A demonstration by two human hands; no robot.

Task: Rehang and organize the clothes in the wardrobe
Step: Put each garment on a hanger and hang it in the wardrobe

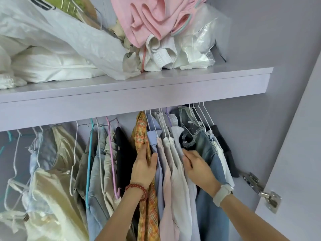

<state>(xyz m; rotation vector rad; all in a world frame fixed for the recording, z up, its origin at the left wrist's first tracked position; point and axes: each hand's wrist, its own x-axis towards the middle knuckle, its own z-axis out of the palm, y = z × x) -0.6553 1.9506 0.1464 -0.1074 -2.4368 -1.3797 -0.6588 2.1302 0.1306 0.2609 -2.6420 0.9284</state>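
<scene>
Both hands were in the hanging row, bracketing a pack of pale garments. The left hand [145,168] lay against the orange plaid shirt [142,136], fingers fairly straight, thumb hooked over the edge of the light blue shirt [152,141] beside it; it read as pressing and parting the clothes, not clenching anything. The right hand [196,166] had its fingers curled into the fabric at the far side of the pack, next to the denim garment [205,141]; it seemed to pinch a pale shirt edge, but which one I could not tell (fingertips were buried in cloth). Probable reason for the hold: squeezing the pink shirt [164,162] and white shirts [175,164] together to slide them along the rail or to open a gap for rehanging.

The clothes hung below the shelf, bunched toward the right. The left stretch was looser, with a cream garment [57,188], a teal hanger [88,162] and a pink hanger [112,159], some wire hangers looking bare.

The lilac shelf [156,84] above carried an untidy pile: a white plastic bag [52,32], a pink cloth [147,20], a clear bag [199,40]. The wardrobe interior was lilac, and the door [298,136] stood open at right, with a metal hinge [267,195]. The rail itself was hidden behind the shelf lip.
</scene>
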